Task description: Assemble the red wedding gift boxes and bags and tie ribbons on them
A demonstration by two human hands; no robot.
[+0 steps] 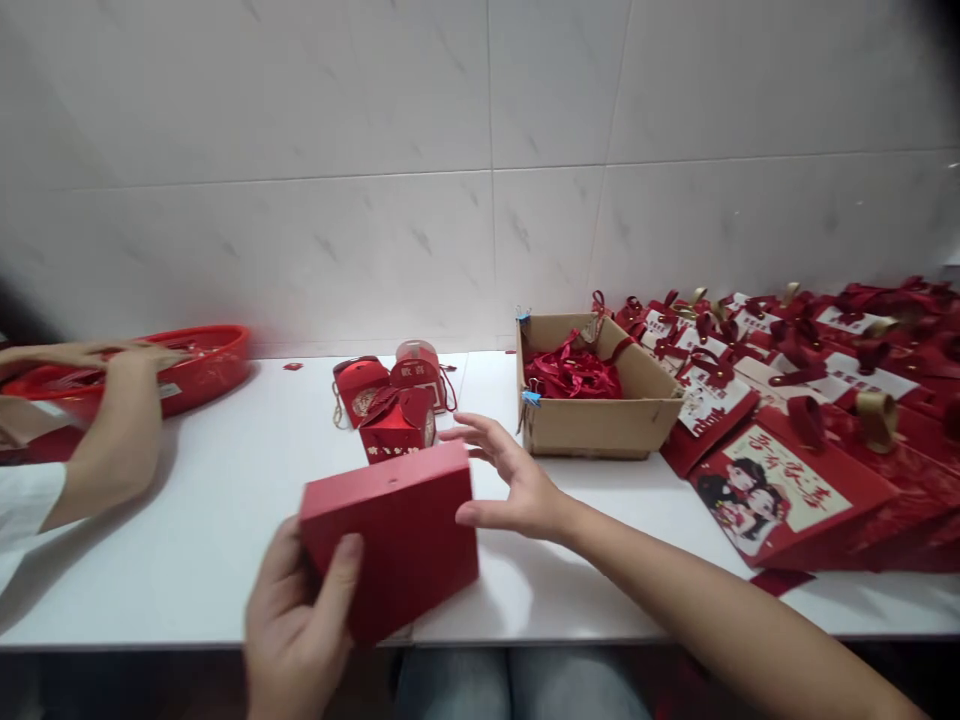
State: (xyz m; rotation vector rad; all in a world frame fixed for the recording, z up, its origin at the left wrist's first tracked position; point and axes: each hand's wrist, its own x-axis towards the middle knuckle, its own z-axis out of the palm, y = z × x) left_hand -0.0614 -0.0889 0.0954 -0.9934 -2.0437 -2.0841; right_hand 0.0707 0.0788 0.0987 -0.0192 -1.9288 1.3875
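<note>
My left hand (300,620) grips a plain red box (394,535) by its lower left corner, thumb on its face, holding it tilted above the near edge of the white table (225,520). My right hand (510,480) hovers just right of the box with fingers spread and nothing in it. Behind the box stand three small red gift boxes (394,400) with gold print.
A cardboard box (592,415) of red ribbons sits at centre right. Several red gift bags (787,480) with bows cover the right side. At the left, another person's hand (112,355) rests on a red tray (202,370). A tiled wall stands behind.
</note>
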